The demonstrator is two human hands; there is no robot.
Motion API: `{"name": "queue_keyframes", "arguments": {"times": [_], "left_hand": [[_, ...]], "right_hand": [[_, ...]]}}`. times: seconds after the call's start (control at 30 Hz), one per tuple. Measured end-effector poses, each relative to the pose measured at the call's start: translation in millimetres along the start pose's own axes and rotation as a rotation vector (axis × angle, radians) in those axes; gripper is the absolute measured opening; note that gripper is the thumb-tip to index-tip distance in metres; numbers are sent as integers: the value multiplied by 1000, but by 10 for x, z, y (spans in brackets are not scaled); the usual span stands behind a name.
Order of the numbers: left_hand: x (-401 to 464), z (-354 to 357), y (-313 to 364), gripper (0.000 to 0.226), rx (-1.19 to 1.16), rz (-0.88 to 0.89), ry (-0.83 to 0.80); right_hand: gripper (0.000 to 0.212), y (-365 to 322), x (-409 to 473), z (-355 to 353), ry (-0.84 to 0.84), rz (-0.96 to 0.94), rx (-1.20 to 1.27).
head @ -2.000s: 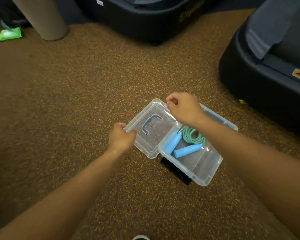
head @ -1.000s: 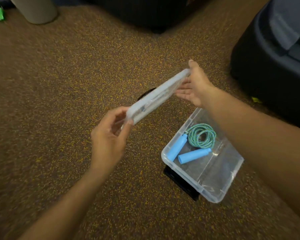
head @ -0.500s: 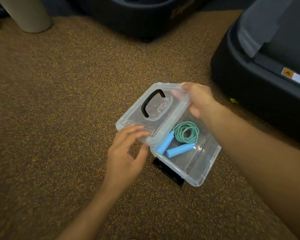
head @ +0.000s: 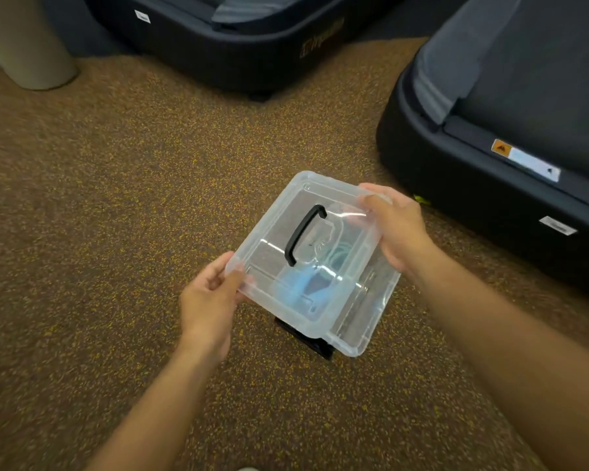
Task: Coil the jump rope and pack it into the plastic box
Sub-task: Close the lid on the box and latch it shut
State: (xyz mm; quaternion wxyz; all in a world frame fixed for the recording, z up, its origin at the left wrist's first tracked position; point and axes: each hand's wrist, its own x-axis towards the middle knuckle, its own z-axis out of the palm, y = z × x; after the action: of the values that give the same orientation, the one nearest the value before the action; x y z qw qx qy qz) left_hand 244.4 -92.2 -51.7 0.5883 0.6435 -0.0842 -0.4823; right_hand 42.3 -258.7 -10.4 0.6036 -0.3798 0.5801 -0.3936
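From the head camera, you have the clear lid [head: 288,266] with its black carry handle [head: 305,234] held over the plastic box [head: 361,321], which sits on the speckled brown floor [head: 116,198]. Your left hand [head: 208,300] pinches the lid's near-left corner, thumb on top and fingers curled beneath; your right hand [head: 397,226] grips the far-right edge, thumb over the rim. The jump rope [head: 337,256] is already inside the box, seen dimly through the lid: a green coil toward the far end with the blue handles [head: 295,283] beside it. The lid looks offset toward your left, so the box's right wall and near corner stay uncovered, and it seems not yet seated. That offset is the main risk: pressing down now would likely catch one rim on the other and leave the lid cocked, or tip the light box. A loop of rope springing up could also get trapped under the rim and stop it closing. A black latch [head: 303,338] juts from the box's near side; whether it is free to swing cannot be told. Two dark exercise machines [head: 490,185] stand just beyond, and a pale column [head: 24,45] at far left.
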Motion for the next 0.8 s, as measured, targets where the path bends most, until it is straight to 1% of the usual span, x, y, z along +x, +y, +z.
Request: {"name": "queue_keyframes", "arguments": {"times": [0.07,0.13,0.17,0.2,0.23,0.27,0.37,0.43,0.53,0.6,0.67,0.73,0.8], "left_hand": [[-44,45,-46,46,6,14,2],[-89,99,-77,47,15,44,-12],[-104,126,-96,46,8,57,-24],[-117,151,-117,45,-1,70,-36],[-132,180,-138,44,-8,79,-46],[-149,205,-155,43,-9,83,-51],[-181,253,-177,40,-49,89,-62],[-178,241,-170,39,-100,78,-72],[-151,206,-199,39,-102,56,-77],[-141,200,-274,35,-8,56,-61],[-132,190,-370,32,233,135,-39],[-133,187,-427,37,510,259,-28],[-136,208,-437,41,645,362,-23]], "right_hand": [[22,18,-67,-151,33,-55,-315],[26,37,-144,-270,15,-113,-565],[35,58,-166,-307,2,-137,-650],[49,73,-181,-330,-4,-152,-722],[62,95,-178,-340,4,-151,-784],[71,106,-182,-333,14,-133,-833],[92,102,-159,-297,2,-96,-982],[100,82,-139,-288,-24,-115,-1044],[100,51,-112,-295,-44,-141,-1077],[93,45,-93,-316,-54,-162,-1104],[76,47,-55,-355,-28,-205,-1102],[62,61,-5,-412,4,-229,-1090],[51,102,38,-488,28,-233,-1106]]}}
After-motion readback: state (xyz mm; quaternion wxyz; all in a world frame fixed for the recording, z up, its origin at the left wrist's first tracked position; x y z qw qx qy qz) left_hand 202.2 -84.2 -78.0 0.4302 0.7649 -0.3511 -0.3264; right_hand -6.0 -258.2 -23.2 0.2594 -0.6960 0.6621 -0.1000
